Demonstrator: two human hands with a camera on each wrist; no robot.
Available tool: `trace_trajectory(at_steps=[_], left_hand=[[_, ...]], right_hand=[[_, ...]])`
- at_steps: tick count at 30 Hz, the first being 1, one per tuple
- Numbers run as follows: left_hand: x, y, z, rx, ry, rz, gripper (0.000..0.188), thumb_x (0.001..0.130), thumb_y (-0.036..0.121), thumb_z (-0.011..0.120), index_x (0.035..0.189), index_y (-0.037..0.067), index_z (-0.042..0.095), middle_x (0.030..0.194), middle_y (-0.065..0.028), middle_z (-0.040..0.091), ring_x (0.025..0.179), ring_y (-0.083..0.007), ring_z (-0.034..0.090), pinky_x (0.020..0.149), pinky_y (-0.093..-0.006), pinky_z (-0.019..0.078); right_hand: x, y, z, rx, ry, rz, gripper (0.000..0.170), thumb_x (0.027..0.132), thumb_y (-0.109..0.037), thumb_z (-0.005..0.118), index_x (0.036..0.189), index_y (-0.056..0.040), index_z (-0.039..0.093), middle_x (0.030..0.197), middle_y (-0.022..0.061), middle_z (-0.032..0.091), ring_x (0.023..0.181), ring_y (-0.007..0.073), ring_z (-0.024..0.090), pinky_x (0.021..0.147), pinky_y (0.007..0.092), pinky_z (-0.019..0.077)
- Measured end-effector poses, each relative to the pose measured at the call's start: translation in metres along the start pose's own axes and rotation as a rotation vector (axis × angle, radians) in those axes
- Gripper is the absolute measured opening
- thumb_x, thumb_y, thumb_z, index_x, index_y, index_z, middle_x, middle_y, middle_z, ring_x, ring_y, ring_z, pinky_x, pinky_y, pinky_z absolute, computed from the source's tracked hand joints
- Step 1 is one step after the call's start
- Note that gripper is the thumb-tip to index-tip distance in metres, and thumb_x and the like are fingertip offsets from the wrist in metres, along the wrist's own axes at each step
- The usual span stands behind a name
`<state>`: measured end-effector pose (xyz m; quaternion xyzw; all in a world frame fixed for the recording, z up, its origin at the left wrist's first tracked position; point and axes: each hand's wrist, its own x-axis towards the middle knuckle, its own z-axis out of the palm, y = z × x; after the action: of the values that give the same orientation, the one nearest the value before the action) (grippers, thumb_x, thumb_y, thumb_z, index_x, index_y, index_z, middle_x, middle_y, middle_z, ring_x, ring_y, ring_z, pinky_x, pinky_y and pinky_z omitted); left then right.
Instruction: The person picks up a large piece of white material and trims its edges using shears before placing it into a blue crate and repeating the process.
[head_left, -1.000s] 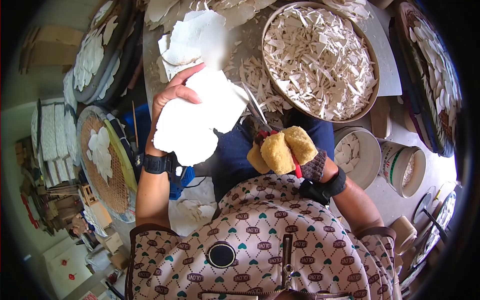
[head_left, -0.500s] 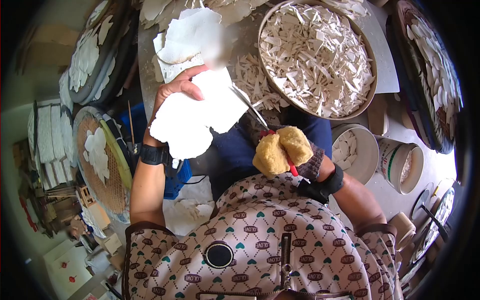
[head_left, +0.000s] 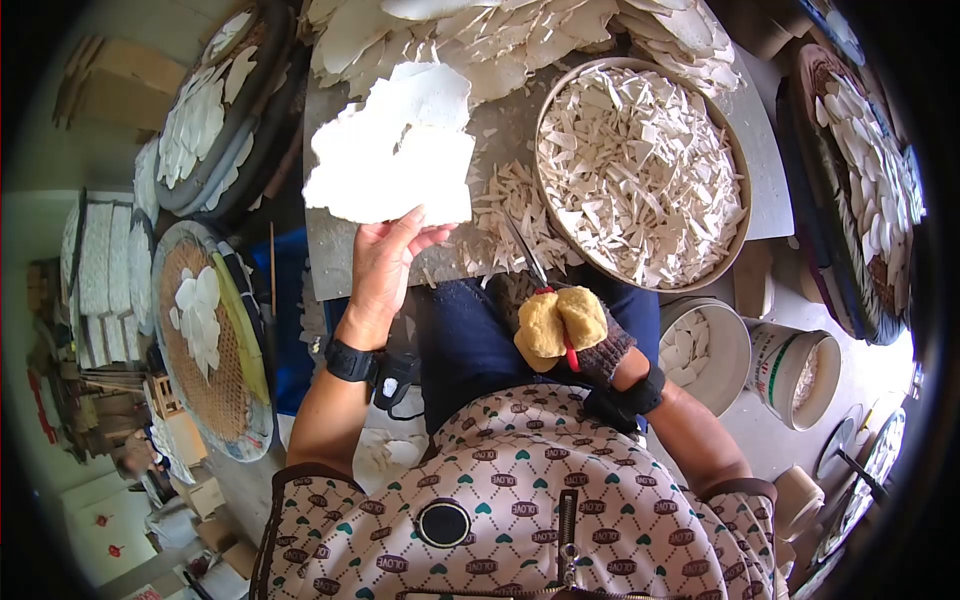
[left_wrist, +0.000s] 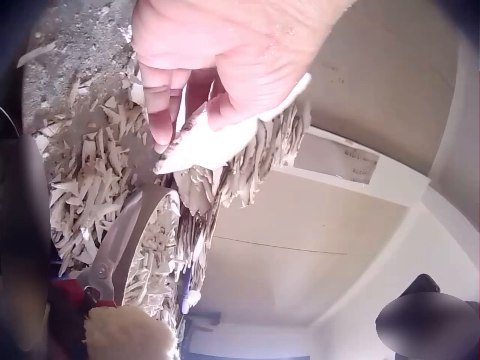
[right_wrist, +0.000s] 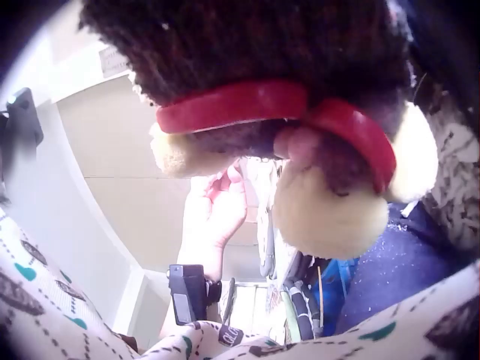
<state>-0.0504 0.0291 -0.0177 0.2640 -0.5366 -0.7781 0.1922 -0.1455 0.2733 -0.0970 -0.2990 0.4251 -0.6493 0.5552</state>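
Note:
My left hand (head_left: 385, 260) pinches the near edge of a thin white sheet (head_left: 390, 175) with a ragged outline, thumb on top. In the head view the sheet is over the metal table and overlaps another pale flat piece (head_left: 425, 88). My right hand (head_left: 592, 350), in a dark knitted glove, grips red-handled scissors (left_wrist: 107, 259) over my lap. Yellow spongy padding (head_left: 570, 318) is wrapped round the finger area and handles. The scissor blades point forward toward pale offcuts (head_left: 515, 225) on the table, apart from the sheet.
A round tray (head_left: 745, 190) full of cut strips stands right of the sheet. Stacked pale sheets (head_left: 500, 45) line the table's far side. Two buckets (head_left: 735, 345) with pieces are on the floor at right. A woven round rack (head_left: 200, 370) stands at left.
My left hand has carried the white sheet forward and away from the scissors, from above my lap to above the table. The right hand, with the scissors, has stayed near my lap.

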Motion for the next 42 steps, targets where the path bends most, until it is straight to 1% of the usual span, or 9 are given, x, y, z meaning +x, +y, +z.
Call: trace_trajectory(at_steps=[2,10,18,20,23,25,27,30,42], left_hand=[[-0.004,0.003,-0.003,0.019,0.004,-0.036,0.024,0.085,0.007,0.058,0.108,-0.001,0.056,0.095,-0.0103,0.064,0.085,-0.0183,0.064,0.071,-0.0289,0.0534],[-0.014,0.004,0.001,0.116,-0.074,-0.095,0.032,0.081,0.006,0.061,0.111,-0.002,0.051,0.099,-0.0097,0.062,0.086,-0.0148,0.062,0.071,-0.0271,0.0534],[-0.02,-0.009,0.014,0.07,-0.073,-0.117,0.042,0.08,0.002,0.06,0.118,0.0,0.043,0.105,-0.0115,0.059,0.093,-0.0173,0.06,0.079,-0.0301,0.052],[-0.025,-0.012,0.022,0.047,-0.02,-0.112,0.048,0.081,0.003,0.059,0.124,0.003,0.039,0.11,-0.0111,0.056,0.098,-0.0188,0.058,0.08,-0.0323,0.0508],[-0.03,-0.019,0.032,-0.037,0.05,-0.083,0.048,0.079,-0.002,0.061,0.121,0.002,0.036,0.102,-0.013,0.06,0.094,-0.0178,0.06,0.078,-0.0292,0.0528],[-0.028,-0.023,0.026,-0.037,0.061,-0.084,0.05,0.08,-0.002,0.06,0.123,0.001,0.034,0.102,-0.0137,0.061,0.093,-0.0179,0.061,0.077,-0.0288,0.0526],[-0.024,-0.026,0.02,-0.034,0.079,-0.075,0.051,0.08,-0.002,0.059,0.124,0.0,0.033,0.102,-0.0141,0.061,0.092,-0.0179,0.061,0.076,-0.0287,0.0525],[-0.02,-0.025,0.02,-0.015,0.141,0.02,0.05,0.081,-0.002,0.059,0.124,-0.001,0.033,0.102,-0.0145,0.061,0.092,-0.0172,0.061,0.076,-0.0268,0.0518],[-0.021,-0.033,0.021,0.145,0.033,-0.026,0.054,0.083,0.0,0.058,0.131,-0.004,0.034,0.098,-0.0122,0.062,0.086,-0.0123,0.061,0.074,-0.0233,0.0513]], right_hand=[[-0.001,0.009,-0.002,-0.013,-0.008,0.012,0.024,0.09,-0.008,0.049,0.112,0.0005,0.05,0.11,0.011,0.057,0.106,0.0214,0.055,0.095,0.0339,0.0428],[0.009,0.045,-0.005,1.157,-0.189,-0.097,0.032,0.092,-0.011,0.046,0.118,0.0075,0.045,0.12,0.0182,0.052,0.111,0.026,0.053,0.098,0.0389,0.0414],[0.017,0.038,0.003,1.445,-0.221,-0.048,0.03,0.093,-0.012,0.044,0.116,0.0066,0.048,0.117,0.0186,0.054,0.111,0.0275,0.052,0.098,0.04,0.0409],[0.015,0.024,0.004,0.352,-0.027,-0.089,0.028,0.093,-0.011,0.044,0.115,0.0042,0.049,0.116,0.0161,0.055,0.11,0.0254,0.053,0.097,0.0381,0.0416],[0.013,0.021,0.005,-0.299,0.109,-0.133,0.026,0.092,-0.01,0.046,0.114,0.0,0.052,0.115,0.0117,0.057,0.108,0.0214,0.055,0.096,0.0347,0.0424],[0.013,0.025,0.004,0.067,0.071,-0.129,0.025,0.091,-0.01,0.049,0.114,-0.002,0.053,0.114,0.0096,0.058,0.107,0.0192,0.055,0.095,0.0328,0.0428],[0.016,0.034,0.002,0.903,-0.051,-0.077,0.024,0.09,-0.01,0.051,0.113,-0.003,0.054,0.114,0.0084,0.058,0.107,0.0178,0.055,0.095,0.0315,0.0431],[0.009,0.037,0.004,0.334,0.026,-0.178,0.024,0.09,-0.009,0.052,0.113,-0.0027,0.054,0.114,0.0089,0.058,0.106,0.0176,0.056,0.093,0.0312,0.0444],[0.012,0.01,0.015,0.383,-0.06,-0.05,0.024,0.091,-0.007,0.047,0.114,-0.001,0.052,0.111,0.0096,0.059,0.103,0.0174,0.057,0.09,0.028,0.0446]])
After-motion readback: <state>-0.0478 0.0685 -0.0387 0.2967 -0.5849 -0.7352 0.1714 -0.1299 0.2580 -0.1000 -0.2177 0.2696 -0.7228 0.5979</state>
